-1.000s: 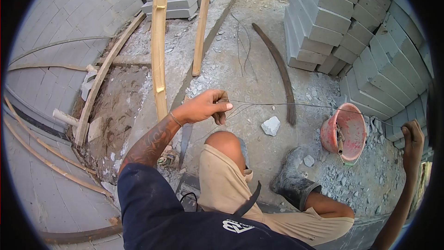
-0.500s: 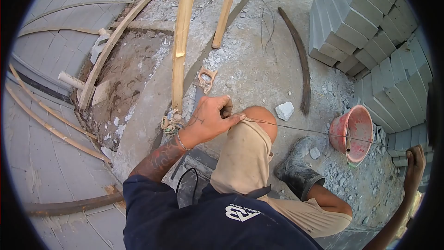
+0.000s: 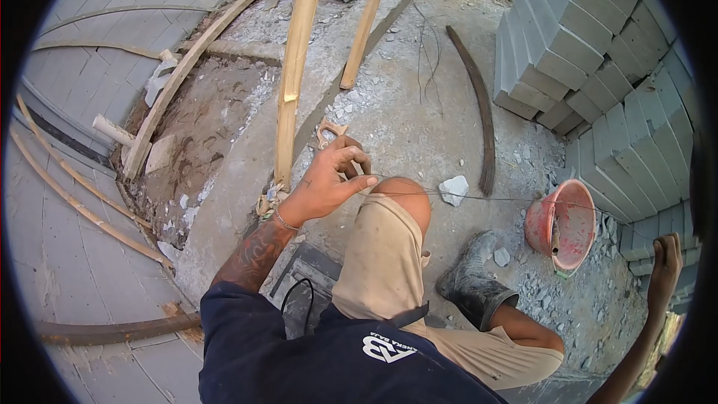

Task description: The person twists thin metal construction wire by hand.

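And here's the left hand [image 3: 326, 182], thumb and fingertips pinched on a thin dark metal wire [image 3: 497, 198] near the bare knee [image 3: 404, 202]. The line runs right, across the view of a pale, jagged stone [image 3: 454, 190] and a red, round bucket [image 3: 537, 226], to the right hand [image 3: 663, 273], fingers folded around its far end. Behind the left hand sits a light-brown saw handle [image 3: 330, 133]; farther out, a long, curved dark strip [image 3: 479, 105] lies near stacked grey rectangular blocks [image 3: 567, 41].
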{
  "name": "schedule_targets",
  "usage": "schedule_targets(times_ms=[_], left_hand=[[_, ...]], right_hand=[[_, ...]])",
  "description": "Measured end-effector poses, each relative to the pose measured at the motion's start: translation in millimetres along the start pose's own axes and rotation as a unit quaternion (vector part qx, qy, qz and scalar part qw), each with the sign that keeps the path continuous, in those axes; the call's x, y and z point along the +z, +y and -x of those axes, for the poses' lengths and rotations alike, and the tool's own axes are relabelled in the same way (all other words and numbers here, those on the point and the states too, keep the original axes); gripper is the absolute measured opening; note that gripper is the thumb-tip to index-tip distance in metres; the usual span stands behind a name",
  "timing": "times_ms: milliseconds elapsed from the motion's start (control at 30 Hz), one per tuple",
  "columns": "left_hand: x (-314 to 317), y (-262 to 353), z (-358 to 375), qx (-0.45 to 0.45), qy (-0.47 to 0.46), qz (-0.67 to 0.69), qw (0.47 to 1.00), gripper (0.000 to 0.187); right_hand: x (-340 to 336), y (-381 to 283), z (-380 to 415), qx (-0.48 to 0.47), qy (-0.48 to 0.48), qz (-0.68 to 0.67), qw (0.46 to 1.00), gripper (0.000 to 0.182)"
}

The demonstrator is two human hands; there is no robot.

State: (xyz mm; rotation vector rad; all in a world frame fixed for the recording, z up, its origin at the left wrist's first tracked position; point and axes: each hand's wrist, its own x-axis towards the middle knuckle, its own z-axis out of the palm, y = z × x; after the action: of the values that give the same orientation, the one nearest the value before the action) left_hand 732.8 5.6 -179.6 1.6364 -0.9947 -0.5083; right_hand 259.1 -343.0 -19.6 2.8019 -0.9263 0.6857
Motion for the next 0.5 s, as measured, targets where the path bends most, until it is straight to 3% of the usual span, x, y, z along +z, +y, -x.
schedule_targets(times_ms=[67,167,300,400,500], left_hand=[[-3,1,-4,0.039,0.004,-0.021,0.999,0.022],[-1,4,-4,-0.014,-0.041,-0.058,0.997,0.021],[4,2,-9,-0.020,-0.046,-0.090,0.995,0.023],[9,2,-16,0.053,-0.042,-0.127,0.990,0.024],[17,7,-19,0.033,-0.043,-0.059,0.997,0.026]], right_hand=[[-5,2,-1,0.001,0.005,-0.004,1.000,0.008],[-4,10,2,0.002,-0.007,-0.009,1.000,0.007],[1,4,1,0.007,0.000,-0.017,1.000,0.006],[4,2,-2,-0.011,0.048,-0.027,0.998,0.003],[5,6,1,0.037,-0.043,-0.023,0.998,0.004]])
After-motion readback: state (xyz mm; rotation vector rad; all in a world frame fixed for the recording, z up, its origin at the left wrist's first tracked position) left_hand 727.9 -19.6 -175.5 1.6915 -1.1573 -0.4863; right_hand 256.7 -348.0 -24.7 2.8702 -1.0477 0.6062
